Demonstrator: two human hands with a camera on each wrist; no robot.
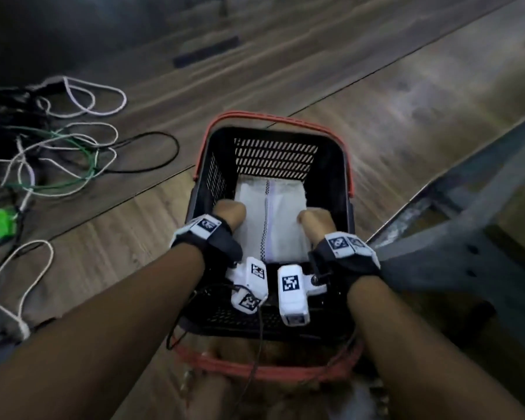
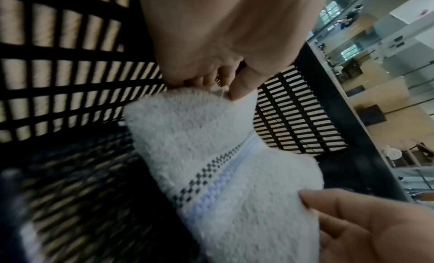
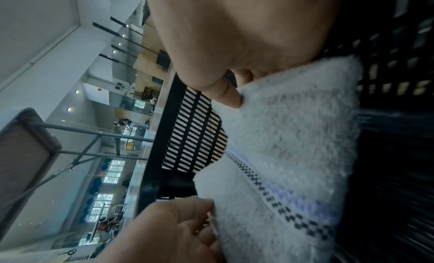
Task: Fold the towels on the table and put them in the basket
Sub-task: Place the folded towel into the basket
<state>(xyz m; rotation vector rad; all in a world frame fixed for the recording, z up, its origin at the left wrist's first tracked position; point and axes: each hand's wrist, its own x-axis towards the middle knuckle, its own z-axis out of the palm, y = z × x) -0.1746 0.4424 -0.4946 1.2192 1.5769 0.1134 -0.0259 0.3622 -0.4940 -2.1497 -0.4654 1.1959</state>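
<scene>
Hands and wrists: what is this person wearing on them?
The left hand and right hand are bare, as are the forearms. Each wrist carries a black strap with white blocks printed with black-and-white square codes. Thin black cables trail from them.

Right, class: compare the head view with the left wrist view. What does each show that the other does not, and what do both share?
Only the head view shows both forearms with their wrist cameras, the basket's red rim, the wooden floor and the tangle of cables lying on it.

Only the left wrist view shows the left hand's thumb and fingers pinching the towel's edge close up, and a room beyond the basket wall.

Both show the folded white towel with its checkered stripe, inside the black slatted basket, held by the left hand and the right hand.
</scene>
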